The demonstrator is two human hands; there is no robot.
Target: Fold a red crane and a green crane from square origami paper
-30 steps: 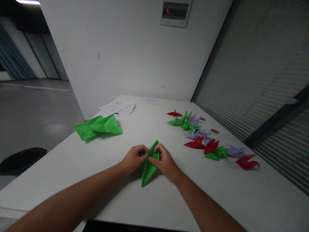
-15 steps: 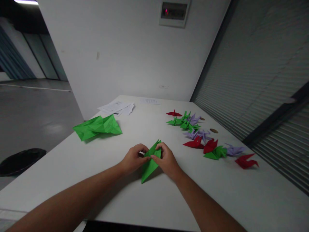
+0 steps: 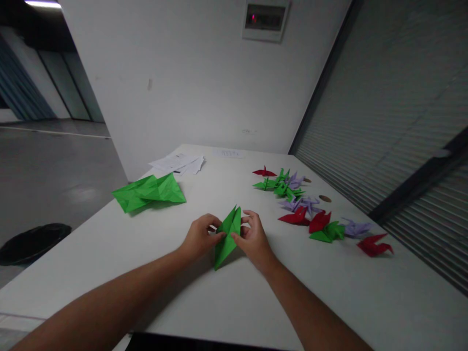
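A folded piece of green origami paper (image 3: 227, 243), diamond-shaped with two points split at its top, is held just over the white table. My left hand (image 3: 200, 236) pinches its left edge, thumb on the near face. On the opposite edge my right hand (image 3: 256, 241) grips it between thumb and fingers, the thumb lying on the near face. The fingertips behind the paper are partly hidden.
Several folded paper cranes in green, purple and red, among them a red crane (image 3: 375, 245), lie along the right side of the table (image 3: 175, 302). Creased green sheets (image 3: 149, 192) and white papers (image 3: 177, 162) lie at left. A black bin (image 3: 34, 243) stands beside the table.
My fingers have shifted outward to the paper's edges, and its upper points now show more openly. The paper has risen slightly and its lower tip sits higher.
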